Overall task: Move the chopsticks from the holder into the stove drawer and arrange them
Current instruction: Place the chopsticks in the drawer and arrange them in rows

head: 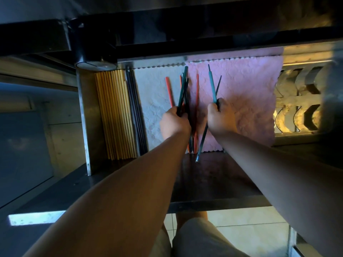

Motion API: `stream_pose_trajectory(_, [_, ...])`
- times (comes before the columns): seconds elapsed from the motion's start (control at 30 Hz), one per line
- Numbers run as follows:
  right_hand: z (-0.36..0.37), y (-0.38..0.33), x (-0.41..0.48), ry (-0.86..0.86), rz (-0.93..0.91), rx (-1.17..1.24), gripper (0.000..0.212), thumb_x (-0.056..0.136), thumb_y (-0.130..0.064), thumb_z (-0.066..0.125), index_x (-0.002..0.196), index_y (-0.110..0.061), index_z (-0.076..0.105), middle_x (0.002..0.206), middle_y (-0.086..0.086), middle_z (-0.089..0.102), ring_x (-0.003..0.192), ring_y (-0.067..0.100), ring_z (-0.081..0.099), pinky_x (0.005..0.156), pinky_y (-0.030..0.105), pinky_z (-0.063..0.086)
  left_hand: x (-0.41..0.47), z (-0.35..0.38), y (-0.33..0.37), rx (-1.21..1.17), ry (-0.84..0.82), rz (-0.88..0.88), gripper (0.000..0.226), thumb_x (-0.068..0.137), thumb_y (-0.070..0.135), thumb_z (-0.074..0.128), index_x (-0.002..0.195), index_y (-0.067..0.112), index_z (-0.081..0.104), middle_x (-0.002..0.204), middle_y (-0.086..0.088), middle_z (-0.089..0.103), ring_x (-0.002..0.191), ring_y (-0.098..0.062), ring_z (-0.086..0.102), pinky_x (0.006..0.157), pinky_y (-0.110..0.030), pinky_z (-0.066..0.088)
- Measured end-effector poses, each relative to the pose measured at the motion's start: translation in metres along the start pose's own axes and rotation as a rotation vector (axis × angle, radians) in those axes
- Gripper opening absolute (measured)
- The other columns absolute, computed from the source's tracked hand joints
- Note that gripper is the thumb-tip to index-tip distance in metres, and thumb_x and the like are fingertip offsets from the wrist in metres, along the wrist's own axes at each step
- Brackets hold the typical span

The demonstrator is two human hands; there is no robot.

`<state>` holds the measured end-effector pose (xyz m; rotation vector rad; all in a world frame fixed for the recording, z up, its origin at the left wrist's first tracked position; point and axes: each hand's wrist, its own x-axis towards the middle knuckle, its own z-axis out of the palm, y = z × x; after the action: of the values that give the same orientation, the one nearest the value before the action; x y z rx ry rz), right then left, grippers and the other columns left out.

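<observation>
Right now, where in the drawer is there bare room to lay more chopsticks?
Free: white cloth between dark sticks and the red stick; pink cloth right of the right hand; floor in front of the cloths. Crowded: the seam, where left hand and right hand grip crossed sticks; far left, packed wooden sticks.

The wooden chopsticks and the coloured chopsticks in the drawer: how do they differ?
The wooden chopsticks are pale yellow; the coloured chopsticks are teal, red and dark. The wooden chopsticks lie parallel in a neat row; the coloured chopsticks cross at angles. No hand touches the wooden chopsticks; the left hand and right hand grip coloured chopsticks. Both point roughly front to back.
</observation>
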<state>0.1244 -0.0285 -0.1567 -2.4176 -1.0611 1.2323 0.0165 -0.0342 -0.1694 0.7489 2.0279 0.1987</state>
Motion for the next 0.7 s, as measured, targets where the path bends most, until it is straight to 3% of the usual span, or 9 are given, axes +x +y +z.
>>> stream_pose_trajectory(0.13, [-0.002,-0.003,0.001,-0.001,0.007,0.052,0.012,0.093,-0.017,0.041,0.083,-0.010,0.045,0.065,-0.004,0.042,0.064,0.024,0.044,0.062,0.030,0.031,-0.002,0.003,-0.001,0.043,0.038,0.087,0.019,0.088,0.020,0.065,0.107,0.017,0.068,0.099,-0.008,0.071,0.094,-0.030,0.064,0.069,-0.027,0.040])
stream_pose_trajectory(0.23, [-0.004,-0.006,0.003,-0.016,0.012,0.107,0.013,0.093,-0.016,0.040,0.082,-0.010,0.045,0.064,-0.003,0.042,0.055,0.013,0.040,0.051,0.029,0.030,-0.003,0.005,0.000,0.048,0.029,0.081,0.020,0.089,0.023,0.064,0.107,0.019,0.071,0.097,-0.009,0.072,0.092,-0.031,0.065,0.069,-0.028,0.044])
stream_pose_trajectory(0.43, [-0.003,-0.007,0.002,-0.023,0.005,0.151,0.022,0.093,-0.017,0.041,0.071,-0.018,0.041,0.064,-0.003,0.042,0.055,0.013,0.041,0.050,0.028,0.032,-0.003,0.009,0.005,0.155,0.035,0.099,0.022,0.091,0.025,0.061,0.111,0.019,0.068,0.100,-0.008,0.070,0.092,-0.031,0.064,0.071,-0.032,0.047])
stream_pose_trajectory(0.57, [-0.004,-0.006,0.000,-0.018,0.007,0.156,0.016,0.092,-0.017,0.040,0.076,-0.014,0.044,0.066,0.000,0.047,0.060,0.019,0.046,0.059,0.033,0.040,0.002,0.011,0.013,0.214,-0.009,0.054,0.023,0.089,0.028,0.062,0.105,0.013,0.067,0.099,-0.010,0.067,0.090,-0.032,0.064,0.068,-0.033,0.046])
stream_pose_trajectory(0.7, [-0.006,-0.003,-0.001,-0.011,0.013,0.161,0.015,0.090,-0.022,0.037,0.089,-0.013,0.049,0.071,0.005,0.055,0.068,0.029,0.055,0.070,0.049,0.052,0.005,0.008,0.020,0.183,-0.049,-0.023,0.015,0.086,0.022,0.062,0.091,0.009,0.066,0.075,-0.006,0.058,0.072,-0.028,0.058,0.062,-0.031,0.046])
